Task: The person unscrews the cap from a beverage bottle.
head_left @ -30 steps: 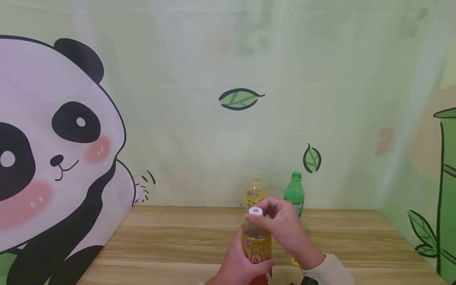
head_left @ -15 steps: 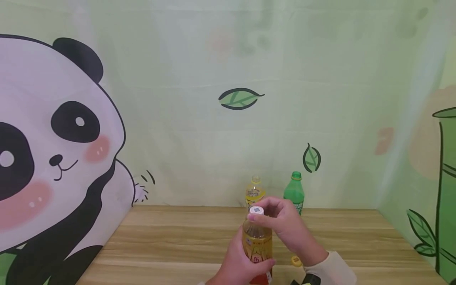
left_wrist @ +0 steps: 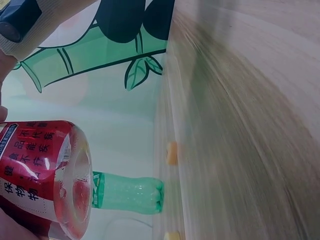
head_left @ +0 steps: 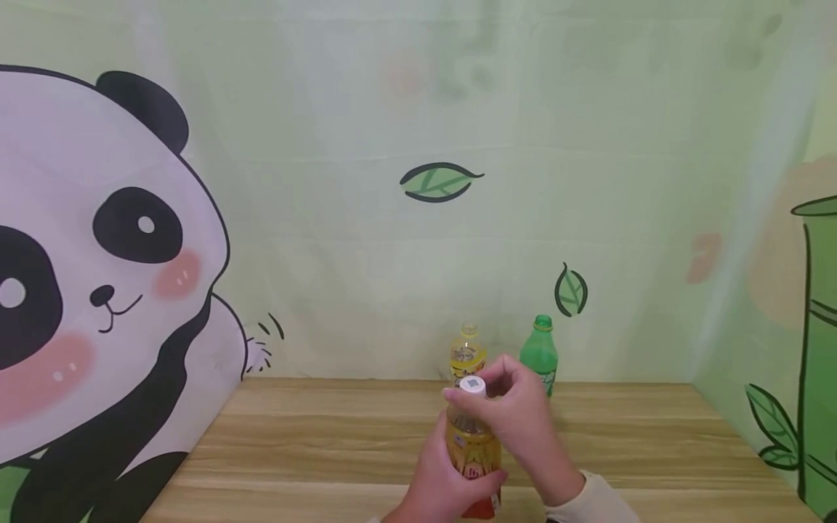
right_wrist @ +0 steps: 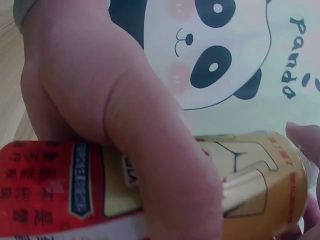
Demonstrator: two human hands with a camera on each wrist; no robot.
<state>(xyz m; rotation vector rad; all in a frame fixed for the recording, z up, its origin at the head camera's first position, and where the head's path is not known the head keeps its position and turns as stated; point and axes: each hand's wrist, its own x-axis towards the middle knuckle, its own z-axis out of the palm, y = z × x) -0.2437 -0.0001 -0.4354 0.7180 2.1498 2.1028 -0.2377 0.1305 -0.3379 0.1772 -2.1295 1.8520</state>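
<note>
In the head view, my left hand (head_left: 445, 472) grips a drink bottle (head_left: 474, 450) with a gold and red label, its thumb across the front. The bottle is upright, its white cap (head_left: 472, 386) printed with a small dark square. My right hand (head_left: 523, 421) pinches that cap between thumb and curled fingers. In the left wrist view, the red lower end of the bottle (left_wrist: 40, 175) is held up off the table. The right wrist view has the left hand's thumb (right_wrist: 170, 165) over the label, and the right hand's fingertips (right_wrist: 305, 142) by the bottle's shoulder.
Behind the hands stand a capless yellow-labelled bottle (head_left: 467, 356) and a green bottle (head_left: 539, 356), near the back of the wooden table (head_left: 314, 450). Two small yellow pieces, apparently caps (left_wrist: 172, 153), lie on the table. A panda-printed cloth (head_left: 353, 290) hangs behind.
My right hand has turned about the cap, its thumb now reaching further left and its wrist shifted left. The forearm now covers the yellow cap on the table. The left hand keeps its grip.
</note>
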